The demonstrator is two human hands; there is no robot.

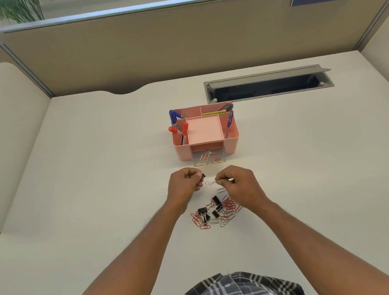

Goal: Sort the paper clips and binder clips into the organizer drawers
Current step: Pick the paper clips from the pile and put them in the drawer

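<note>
Clip pile [216, 211] lies below both hands' grips.

The clear drawer [208, 158] contents are too small to sort out, and curled fingers [193, 174] hide each grip.

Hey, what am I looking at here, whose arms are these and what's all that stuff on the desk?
There is no machine here. This is one picture from a camera worn on a person's head, looking down at their own two bare hands over a pale desk. The left hand pinches a black binder clip; the right hand pinches a silver paper clip that seems hooked to it. Below the hands lies a mixed pile of clips, red, silver and black. Beyond them stands a pink organizer holding pens, its clear drawer pulled out with paper clips inside.
</note>
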